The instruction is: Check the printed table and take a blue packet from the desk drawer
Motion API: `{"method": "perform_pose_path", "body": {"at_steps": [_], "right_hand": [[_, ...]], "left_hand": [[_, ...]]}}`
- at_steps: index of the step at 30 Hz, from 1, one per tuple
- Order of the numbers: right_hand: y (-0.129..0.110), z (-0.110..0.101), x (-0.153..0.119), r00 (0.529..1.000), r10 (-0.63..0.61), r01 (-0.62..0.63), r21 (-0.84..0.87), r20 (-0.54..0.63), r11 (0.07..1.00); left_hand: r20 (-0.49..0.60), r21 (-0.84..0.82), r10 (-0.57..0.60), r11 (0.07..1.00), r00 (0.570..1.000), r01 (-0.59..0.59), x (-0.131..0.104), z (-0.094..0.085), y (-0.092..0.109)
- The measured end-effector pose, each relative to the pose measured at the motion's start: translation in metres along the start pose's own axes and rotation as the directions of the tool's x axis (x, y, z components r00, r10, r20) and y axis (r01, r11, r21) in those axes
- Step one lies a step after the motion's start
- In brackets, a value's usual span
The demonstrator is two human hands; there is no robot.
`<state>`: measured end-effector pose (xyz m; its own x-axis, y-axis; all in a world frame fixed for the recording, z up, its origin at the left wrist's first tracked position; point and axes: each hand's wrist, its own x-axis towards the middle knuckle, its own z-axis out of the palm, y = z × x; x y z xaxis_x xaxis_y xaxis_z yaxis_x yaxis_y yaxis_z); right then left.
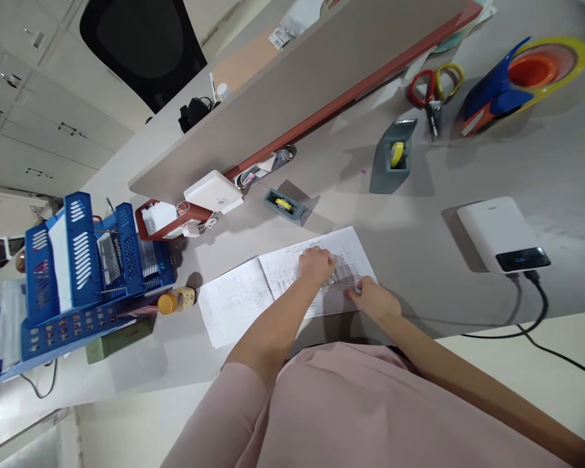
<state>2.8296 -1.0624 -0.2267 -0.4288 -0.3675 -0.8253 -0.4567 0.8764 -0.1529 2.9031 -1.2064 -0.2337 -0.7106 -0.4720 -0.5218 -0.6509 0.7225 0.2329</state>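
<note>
Two printed sheets lie side by side on the grey desk (419,214): a left sheet (234,305) and a right sheet (292,260) with a table of small print. My left hand (316,265) rests on the right sheet with its fingers curled. My right hand (373,299) sits at that sheet's near right corner, fingers pinched. Between the two hands a clear, see-through strip (341,278) lies over the print; each hand touches one end of it. What the strip is cannot be made out.
Two small tape dispensers (286,205) (394,156), red and yellow scissors (433,88) and a big blue tape dispenser (517,78) lie beyond the sheets. A white device (500,234) with a black cable is at right. Blue file trays (78,273) and an orange-capped bottle (175,300) stand at left.
</note>
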Motion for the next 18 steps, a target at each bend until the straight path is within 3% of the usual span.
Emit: {"method": "perform_pose_path", "body": {"at_steps": [2,4,7,10,14,18], "right_hand": [[0.003,0.002,0.002,0.999,-0.035,0.035,0.001,0.007,0.999],[0.006,0.004,0.003,0.997,-0.079,0.078,0.011,0.010,0.997],[0.015,0.009,0.002,0.986,-0.162,0.160,0.055,0.029,0.986],[0.032,0.012,-0.009,0.959,-0.271,0.258,0.135,0.087,0.957],[0.080,0.008,-0.036,0.911,-0.372,0.321,0.260,0.178,0.911],[0.157,0.001,-0.053,0.922,-0.341,0.265,0.342,0.182,0.901]], "left_hand": [[-0.053,0.034,0.041,0.999,0.998,-0.040,-0.011,0.003,-0.003],[-0.081,0.078,0.162,0.985,0.983,-0.155,-0.027,0.013,-0.005],[-0.058,0.148,0.365,0.924,0.929,-0.354,-0.052,0.035,-0.004],[-0.037,0.212,0.423,0.889,0.905,-0.407,-0.064,0.058,-0.004],[-0.048,0.277,0.436,0.870,0.899,-0.407,-0.060,0.072,-0.011],[-0.111,0.331,0.461,0.852,0.881,-0.404,-0.061,0.070,-0.015]]}}
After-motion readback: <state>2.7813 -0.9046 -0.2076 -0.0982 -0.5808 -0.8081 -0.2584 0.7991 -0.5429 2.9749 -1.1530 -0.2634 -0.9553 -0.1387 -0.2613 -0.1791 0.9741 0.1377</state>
